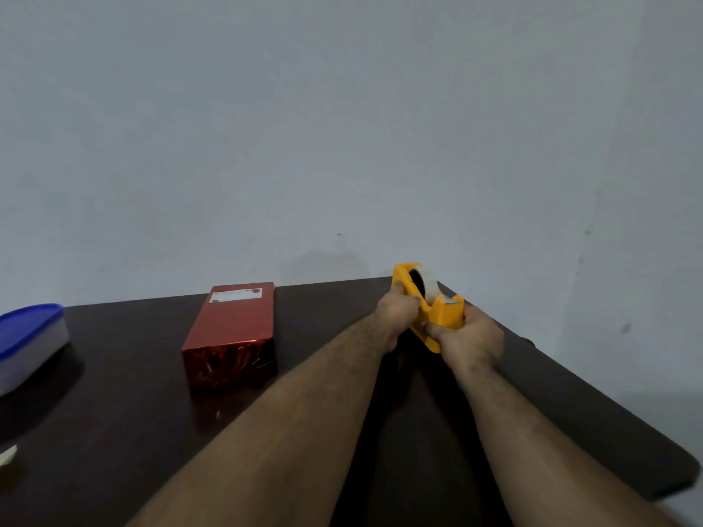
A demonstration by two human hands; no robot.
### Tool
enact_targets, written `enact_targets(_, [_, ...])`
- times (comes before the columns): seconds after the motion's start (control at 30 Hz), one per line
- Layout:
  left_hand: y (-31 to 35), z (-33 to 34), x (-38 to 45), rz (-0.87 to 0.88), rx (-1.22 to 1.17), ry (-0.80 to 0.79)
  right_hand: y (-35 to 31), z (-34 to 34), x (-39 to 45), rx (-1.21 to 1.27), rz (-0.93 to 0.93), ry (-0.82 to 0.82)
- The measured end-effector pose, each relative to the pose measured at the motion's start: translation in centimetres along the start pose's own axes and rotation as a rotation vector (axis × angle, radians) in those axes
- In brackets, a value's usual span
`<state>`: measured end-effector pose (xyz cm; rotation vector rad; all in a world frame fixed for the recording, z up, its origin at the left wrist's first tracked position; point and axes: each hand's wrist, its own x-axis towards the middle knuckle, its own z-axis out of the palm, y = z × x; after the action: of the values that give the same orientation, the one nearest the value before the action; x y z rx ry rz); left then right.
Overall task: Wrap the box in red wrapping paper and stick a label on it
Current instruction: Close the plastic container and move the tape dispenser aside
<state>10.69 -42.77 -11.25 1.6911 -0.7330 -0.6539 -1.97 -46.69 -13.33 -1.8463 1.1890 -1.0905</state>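
A box wrapped in shiny red paper (232,329) lies on the dark table (114,431), left of centre. A white label (236,295) sits on its top face at the far end. At the table's far right corner both hands hold a yellow tape dispenser (437,306) with a roll of clear tape in it. My left hand (397,311) grips the dispenser's left side. My right hand (469,336) grips its near right end, fingers curled round the base. The dispenser looks lifted or tilted; its underside is hidden.
A plastic container with a blue lid (28,340) stands at the left edge of the table. A pale paper scrap (7,456) lies at the near left. A grey wall runs right behind the table. The table's right edge slants off close to my right arm.
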Motion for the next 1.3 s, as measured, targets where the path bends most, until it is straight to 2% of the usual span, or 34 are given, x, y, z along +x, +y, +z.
enact_targets(0.2, [-0.4, 1.0, -0.6, -0.006, -0.02, 0.042, 0.4, 0.2, 0.7, 0.023, 0.009, -0.034])
enact_targets(0.37, [0.7, -0.5, -3.2, 0.029, -0.034, 0.007, 0.4, 1.0, 0.2, -0.004, 0.012, -0.013])
enact_targets(0.47, [0.9, -2.8, -5.9, 0.046, 0.021, 0.039, -0.2, 1.6, -1.3, -0.045, 0.041, -0.012])
enact_targets(0.57, [0.3, -6.1, -7.6, 0.109, 0.158, 0.144, -1.4, 1.8, -3.4, -0.045, 0.082, 0.004])
enact_targets(0.63, [0.0, -7.9, -9.8, 0.141, 0.197, 0.155, -2.8, 1.8, -5.6, -0.085, 0.015, 0.007])
enact_targets(0.8, [-1.5, -14.1, -19.4, 0.084, 0.039, 0.135, -7.6, 3.5, -15.0, -0.13, -0.204, -0.212])
enact_targets(0.87, [-1.4, -17.1, -23.4, 0.06, 0.022, 0.181, -9.8, 4.5, -18.4, -0.101, -0.277, -0.258])
enact_targets(0.93, [-1.9, -20.8, -26.9, 0.052, 0.042, 0.305, -11.8, 5.5, -22.1, -0.085, -0.325, -0.284])
enact_targets(1.0, [-2.8, -24.4, -30.1, 0.061, 0.201, 0.467, -13.5, 6.3, -25.4, -0.064, -0.371, -0.302])
enact_targets(1.07, [-4.4, -28.2, -33.0, 0.051, 0.606, 0.587, -14.7, 6.8, -28.4, -0.063, -0.431, -0.338])
enact_targets(1.13, [-6.2, -31.0, -35.7, -0.094, 0.993, 0.586, -15.5, 7.4, -31.2, -0.089, -0.486, -0.406])
enact_targets(1.17, [-7.2, -32.1, -37.0, -0.189, 1.097, 0.561, -15.7, 7.8, -32.6, -0.102, -0.512, -0.446])
enact_targets(1.23, [-9.3, -33.6, -38.6, -0.329, 1.169, 0.498, -15.9, 8.6, -34.7, -0.127, -0.552, -0.504])
enact_targets(1.3, [-10.5, -34.0, -38.8, -0.308, 1.173, 0.458, -15.5, 9.2, -35.5, -0.149, -0.568, -0.538])
